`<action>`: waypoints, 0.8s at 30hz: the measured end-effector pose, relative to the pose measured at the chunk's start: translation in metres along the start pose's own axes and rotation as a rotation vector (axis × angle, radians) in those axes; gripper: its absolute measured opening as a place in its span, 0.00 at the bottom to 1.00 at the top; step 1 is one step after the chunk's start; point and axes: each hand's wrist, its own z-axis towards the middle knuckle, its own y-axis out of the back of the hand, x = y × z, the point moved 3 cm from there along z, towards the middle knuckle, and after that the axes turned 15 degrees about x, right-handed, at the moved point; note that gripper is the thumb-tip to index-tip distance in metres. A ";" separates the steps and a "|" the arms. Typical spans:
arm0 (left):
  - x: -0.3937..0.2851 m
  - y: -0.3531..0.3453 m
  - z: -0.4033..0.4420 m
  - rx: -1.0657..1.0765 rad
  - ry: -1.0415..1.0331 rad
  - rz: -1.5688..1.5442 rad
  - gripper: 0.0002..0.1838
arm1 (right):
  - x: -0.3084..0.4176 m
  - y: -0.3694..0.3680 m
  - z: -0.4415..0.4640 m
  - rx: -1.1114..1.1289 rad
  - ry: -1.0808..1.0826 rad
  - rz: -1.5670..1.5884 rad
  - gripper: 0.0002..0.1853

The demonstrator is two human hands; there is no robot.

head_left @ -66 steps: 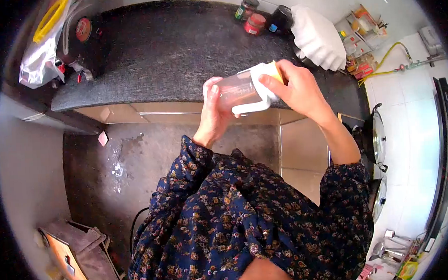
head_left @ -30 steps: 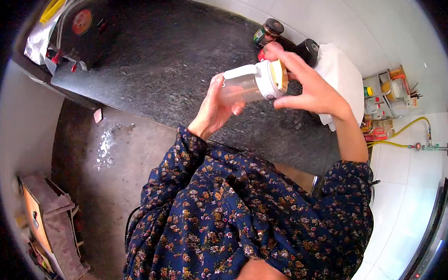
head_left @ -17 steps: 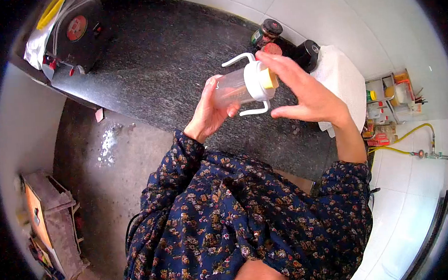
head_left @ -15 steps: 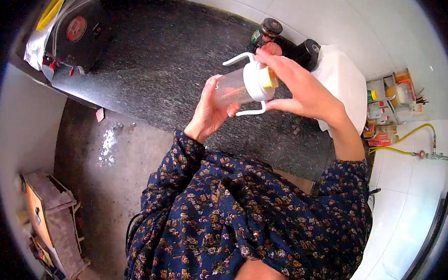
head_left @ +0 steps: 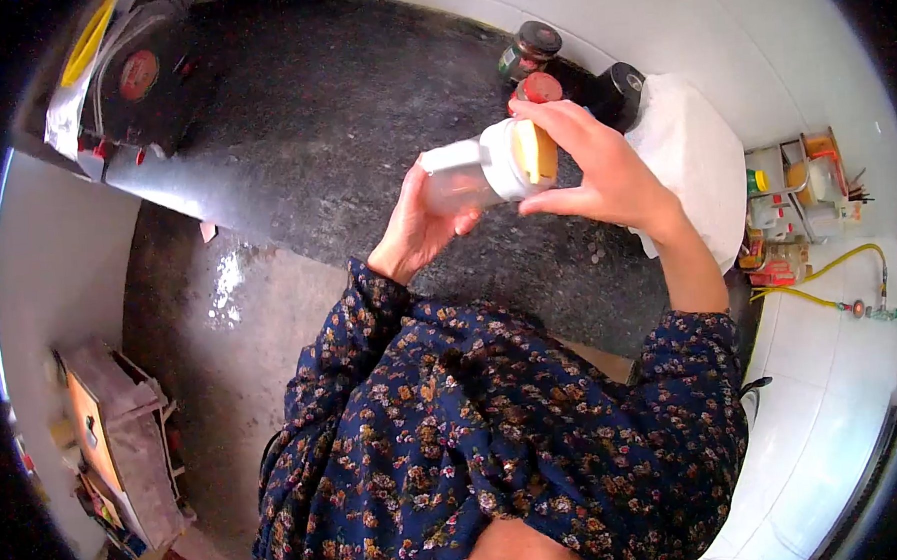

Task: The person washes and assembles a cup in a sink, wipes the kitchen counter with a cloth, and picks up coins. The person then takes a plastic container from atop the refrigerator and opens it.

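A clear sippy bottle (head_left: pixel 459 187) with a white collar and a yellow lid (head_left: pixel 536 156) lies tilted in the air above the counter, its top to the right. My left hand (head_left: pixel 418 231) is closed around the bottle's lower end. With thumb and fingers, my right hand (head_left: pixel 604 168) grips the collar and lid from the right. A white strip runs along the bottle's upper side; I cannot tell whether it is a handle. Just behind the lid stands a red-lidded jar (head_left: pixel 540 88).
The black speckled counter (head_left: pixel 312 136) holds a dark-lidded jar (head_left: pixel 536 41), a black container (head_left: pixel 621 94) and a white cloth-covered thing (head_left: pixel 688 159). A black appliance (head_left: pixel 145 83) stands at the far left. A rack (head_left: pixel 800 195) and a yellow hose (head_left: pixel 819 284) are at the right wall.
The collar has turned: its two white handles stuck out to both sides before and do not stand out now. The view has shifted slightly; both hands stay on the bottle.
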 end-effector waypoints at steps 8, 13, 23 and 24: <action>-0.009 -0.001 -0.004 -0.005 -0.256 0.378 0.27 | -0.031 -0.030 -0.007 -0.065 -0.637 0.018 0.41; -0.005 -0.006 0.000 -0.022 -0.219 0.220 0.26 | -0.006 -0.020 -0.013 -0.043 0.079 0.299 0.45; -0.011 -0.017 0.000 -0.011 -0.233 0.592 0.33 | -0.047 -0.034 -0.027 -0.133 -0.238 0.523 0.41; -0.011 -0.013 0.001 0.004 -0.255 0.676 0.34 | -0.051 -0.037 -0.029 -0.138 -0.256 0.601 0.41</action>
